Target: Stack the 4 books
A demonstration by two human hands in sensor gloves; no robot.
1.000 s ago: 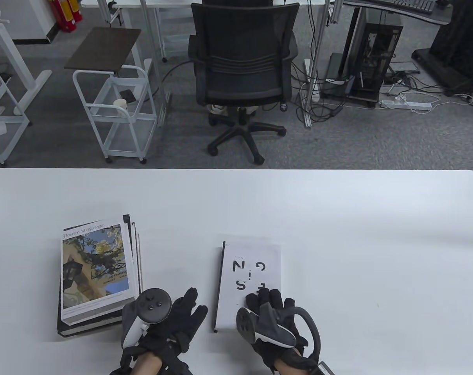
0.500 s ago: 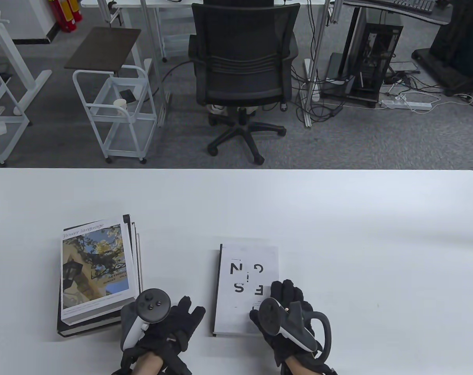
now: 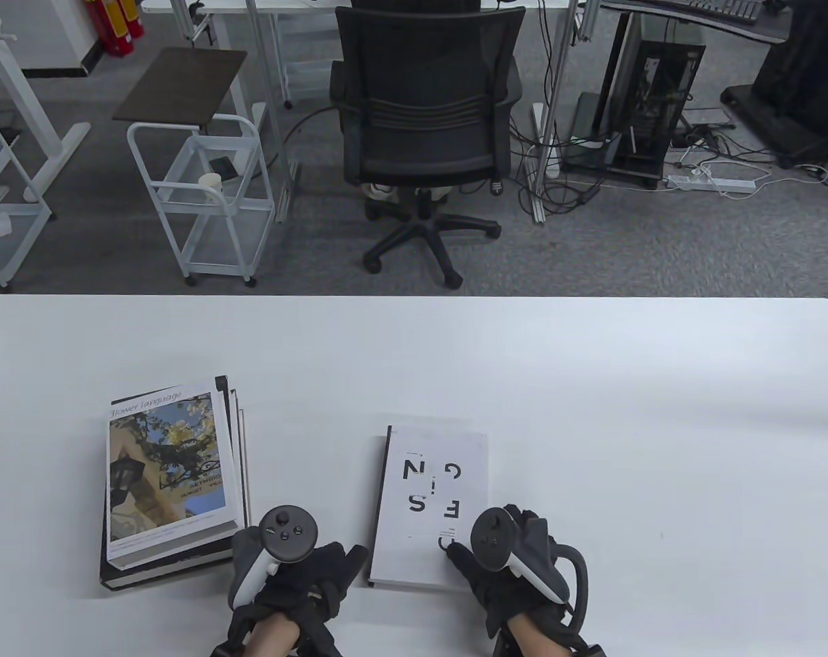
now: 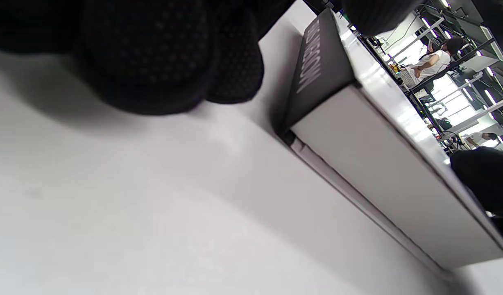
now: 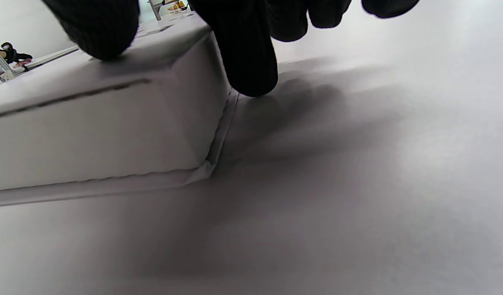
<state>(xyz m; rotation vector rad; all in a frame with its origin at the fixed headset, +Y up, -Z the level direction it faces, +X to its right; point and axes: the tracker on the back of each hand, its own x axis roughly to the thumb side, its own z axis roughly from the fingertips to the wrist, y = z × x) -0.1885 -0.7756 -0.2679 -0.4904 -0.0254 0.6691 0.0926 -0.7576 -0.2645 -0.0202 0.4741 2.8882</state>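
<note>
A white book (image 3: 431, 506) with black letters lies flat near the table's front middle. My right hand (image 3: 472, 558) is at its near right corner. In the right wrist view the thumb (image 5: 100, 28) presses on the cover and a finger (image 5: 247, 61) reaches down along the book's side (image 5: 112, 114) to the table. My left hand (image 3: 342, 558) lies open on the table just left of the book's black spine (image 4: 321, 78), fingertips (image 4: 235, 69) close to it. A stack of books (image 3: 171, 479) topped by "Flower language" lies to the left.
The white table (image 3: 592, 383) stretches far and right of the books. Its front edge is just below my hands. A black office chair (image 3: 424, 123) and a white cart (image 3: 202, 198) stand on the floor beyond the far edge.
My right hand slid off the cover toward the white book's near right corner. My left hand moved right, up to the book's spine. The book shifted slightly.
</note>
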